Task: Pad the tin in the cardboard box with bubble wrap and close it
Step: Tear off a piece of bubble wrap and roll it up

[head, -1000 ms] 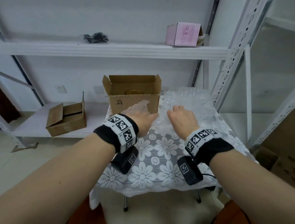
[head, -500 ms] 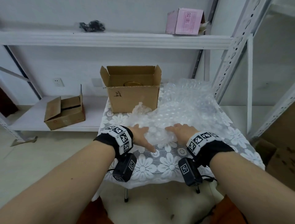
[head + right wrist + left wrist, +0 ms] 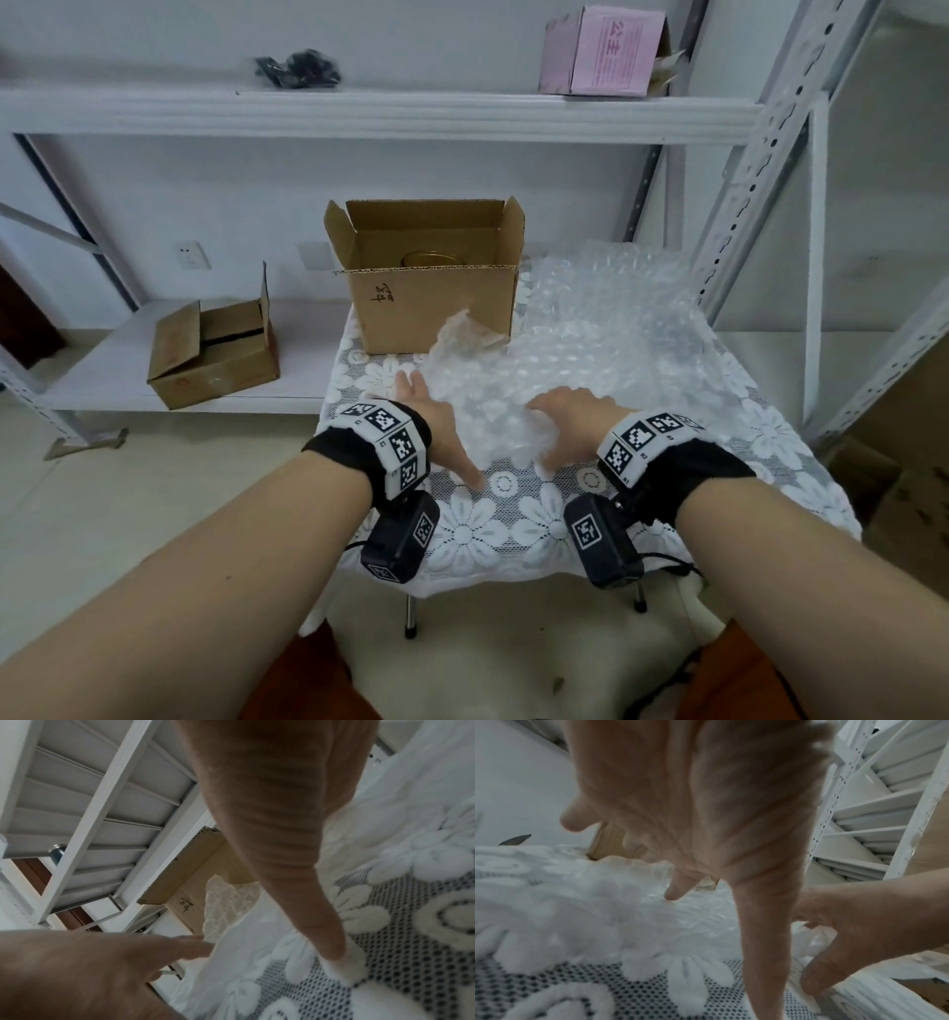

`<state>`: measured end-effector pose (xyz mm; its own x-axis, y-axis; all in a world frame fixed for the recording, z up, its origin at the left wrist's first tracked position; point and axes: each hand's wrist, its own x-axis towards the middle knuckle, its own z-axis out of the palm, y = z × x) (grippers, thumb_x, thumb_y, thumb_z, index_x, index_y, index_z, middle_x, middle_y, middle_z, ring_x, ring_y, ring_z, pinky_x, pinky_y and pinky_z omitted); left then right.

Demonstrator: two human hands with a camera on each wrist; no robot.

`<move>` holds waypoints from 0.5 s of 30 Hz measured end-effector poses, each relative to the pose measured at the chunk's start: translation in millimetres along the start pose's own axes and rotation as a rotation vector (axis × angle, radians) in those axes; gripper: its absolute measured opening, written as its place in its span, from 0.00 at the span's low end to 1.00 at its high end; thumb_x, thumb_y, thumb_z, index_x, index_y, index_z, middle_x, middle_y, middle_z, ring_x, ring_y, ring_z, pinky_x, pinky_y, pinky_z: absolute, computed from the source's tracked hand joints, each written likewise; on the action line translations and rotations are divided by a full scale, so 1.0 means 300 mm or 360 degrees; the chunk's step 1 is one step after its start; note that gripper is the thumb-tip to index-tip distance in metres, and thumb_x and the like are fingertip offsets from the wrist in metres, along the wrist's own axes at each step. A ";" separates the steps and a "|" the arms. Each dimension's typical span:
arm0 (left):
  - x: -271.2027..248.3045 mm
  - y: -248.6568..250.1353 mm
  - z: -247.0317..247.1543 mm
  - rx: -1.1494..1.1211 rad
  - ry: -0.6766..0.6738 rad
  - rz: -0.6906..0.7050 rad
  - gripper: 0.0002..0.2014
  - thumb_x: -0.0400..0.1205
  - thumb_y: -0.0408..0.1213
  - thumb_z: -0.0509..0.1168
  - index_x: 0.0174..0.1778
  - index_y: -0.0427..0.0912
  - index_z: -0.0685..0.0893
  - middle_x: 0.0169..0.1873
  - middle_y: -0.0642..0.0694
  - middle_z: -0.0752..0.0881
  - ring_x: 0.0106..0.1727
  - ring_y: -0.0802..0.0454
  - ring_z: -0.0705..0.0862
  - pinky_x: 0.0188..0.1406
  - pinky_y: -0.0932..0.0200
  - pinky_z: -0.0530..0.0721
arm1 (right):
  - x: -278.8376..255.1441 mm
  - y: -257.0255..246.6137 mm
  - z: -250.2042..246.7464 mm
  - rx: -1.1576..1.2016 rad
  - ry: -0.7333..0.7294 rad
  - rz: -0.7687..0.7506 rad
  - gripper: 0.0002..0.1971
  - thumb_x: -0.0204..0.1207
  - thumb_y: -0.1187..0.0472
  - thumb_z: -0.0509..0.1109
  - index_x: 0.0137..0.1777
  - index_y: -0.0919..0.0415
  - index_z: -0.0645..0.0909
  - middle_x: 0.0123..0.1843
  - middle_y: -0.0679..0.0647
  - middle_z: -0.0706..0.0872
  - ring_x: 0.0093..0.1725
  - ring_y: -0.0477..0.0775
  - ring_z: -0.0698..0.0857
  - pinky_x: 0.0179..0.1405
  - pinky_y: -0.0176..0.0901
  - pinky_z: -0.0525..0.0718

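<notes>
A: Hands first. Left hand (image 3: 436,431) lies flat at the near-left edge of the bubble wrap (image 3: 590,339), fingers straight and spread, thumb pointing to 5 o'clock onto the tablecloth (image 3: 513,524); it grips nothing. Right hand (image 3: 575,419) sits at 3 o'clock of the left, palm down on the wrap, fingers bent over a bunched near edge, thumb tip down on the cloth; whether it truly pinches the film, cannot tell.

B: Largest things?

A: White metal shelving (image 3: 380,110) runs behind and to the right; the small table under the flowered lace cloth stands in front of it; the wrap covers the cloth's far-right part, from 12 to 3 o'clock of the hands, one corner curling up against the box.

B: Box and tin?

A: Cardboard box (image 3: 436,303) at 12 o'clock of the left hand, on the far-left of the table, flaps upright and open; only the tin (image 3: 434,258) rim shows inside, gold-coloured, against the front wall.

B: Smaller items?

A: Second brown carton (image 3: 213,354) on the low shelf at 10 o'clock; pink carton (image 3: 606,49) on the upper shelf at 1 o'clock; dark bundle (image 3: 298,69) on that shelf at 11 o'clock, too small to identify.
</notes>
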<state>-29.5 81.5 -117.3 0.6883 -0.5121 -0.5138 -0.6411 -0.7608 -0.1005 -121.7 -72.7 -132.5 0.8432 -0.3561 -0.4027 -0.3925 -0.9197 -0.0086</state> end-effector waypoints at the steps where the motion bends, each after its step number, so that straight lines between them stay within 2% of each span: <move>1: 0.011 0.000 0.007 -0.0024 0.0001 0.0001 0.56 0.62 0.71 0.72 0.81 0.44 0.62 0.82 0.33 0.34 0.81 0.32 0.33 0.76 0.26 0.49 | -0.005 -0.011 0.000 0.0053 0.0042 -0.0073 0.43 0.66 0.50 0.78 0.80 0.47 0.62 0.78 0.52 0.69 0.75 0.59 0.69 0.74 0.61 0.68; 2: 0.025 -0.004 0.013 -0.0059 -0.0011 0.0001 0.56 0.61 0.71 0.72 0.81 0.45 0.62 0.82 0.34 0.33 0.81 0.31 0.34 0.76 0.27 0.50 | -0.012 -0.024 0.001 0.0087 0.0082 -0.0139 0.44 0.66 0.51 0.78 0.81 0.47 0.61 0.79 0.52 0.67 0.77 0.58 0.68 0.75 0.60 0.67; 4: 0.044 -0.014 0.016 -0.0191 -0.0061 0.0010 0.57 0.60 0.75 0.69 0.81 0.47 0.61 0.83 0.35 0.37 0.83 0.31 0.41 0.76 0.30 0.54 | -0.016 -0.045 0.012 0.0146 0.0120 -0.0219 0.39 0.69 0.54 0.77 0.79 0.47 0.63 0.78 0.52 0.68 0.76 0.57 0.69 0.74 0.57 0.70; 6: 0.059 -0.022 0.005 -0.0424 -0.0068 0.0047 0.58 0.59 0.81 0.61 0.77 0.42 0.70 0.83 0.33 0.51 0.82 0.33 0.52 0.76 0.35 0.58 | -0.018 -0.056 0.024 0.0236 0.0107 -0.0250 0.31 0.70 0.58 0.76 0.73 0.49 0.71 0.73 0.52 0.74 0.69 0.55 0.75 0.68 0.52 0.77; 8: 0.066 -0.036 -0.010 -0.0725 0.0072 0.0015 0.53 0.63 0.80 0.58 0.66 0.35 0.80 0.77 0.29 0.66 0.77 0.34 0.65 0.72 0.41 0.66 | -0.026 -0.059 0.027 0.0274 0.0097 -0.0268 0.24 0.71 0.60 0.75 0.67 0.52 0.76 0.67 0.52 0.78 0.63 0.54 0.79 0.63 0.47 0.80; 9: 0.067 -0.045 -0.013 -0.0838 0.0191 -0.0032 0.46 0.67 0.75 0.61 0.65 0.36 0.80 0.74 0.30 0.68 0.73 0.37 0.70 0.68 0.45 0.70 | -0.029 -0.058 0.027 0.0274 0.0098 -0.0278 0.21 0.72 0.59 0.75 0.64 0.54 0.77 0.66 0.52 0.78 0.62 0.53 0.79 0.61 0.46 0.80; 11: 0.078 -0.062 -0.007 -0.0966 0.0393 -0.0085 0.37 0.73 0.62 0.69 0.71 0.40 0.75 0.74 0.36 0.67 0.67 0.41 0.76 0.63 0.50 0.75 | -0.034 -0.056 0.025 0.0287 0.0090 -0.0291 0.15 0.74 0.60 0.73 0.59 0.57 0.80 0.63 0.53 0.80 0.59 0.54 0.81 0.57 0.43 0.81; 13: 0.092 -0.068 0.001 -0.1135 0.0461 -0.0077 0.35 0.74 0.53 0.72 0.74 0.41 0.71 0.69 0.38 0.75 0.61 0.44 0.82 0.61 0.50 0.81 | -0.039 -0.056 0.025 0.0282 0.0099 -0.0282 0.10 0.75 0.66 0.70 0.55 0.60 0.82 0.60 0.55 0.82 0.56 0.55 0.83 0.55 0.42 0.83; 15: 0.099 -0.065 -0.001 -0.1505 0.0490 -0.0059 0.34 0.75 0.43 0.74 0.74 0.38 0.67 0.61 0.39 0.81 0.50 0.46 0.87 0.50 0.52 0.88 | -0.044 -0.056 0.029 0.0208 0.0147 -0.0241 0.08 0.75 0.67 0.70 0.54 0.61 0.83 0.60 0.55 0.79 0.56 0.56 0.82 0.57 0.45 0.83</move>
<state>3.5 80.9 -130.3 0.8463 -0.4608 -0.2672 -0.1751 -0.7144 0.6774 -129.6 -51.2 -134.9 0.9239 -0.2349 -0.3021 -0.2981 -0.9367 -0.1833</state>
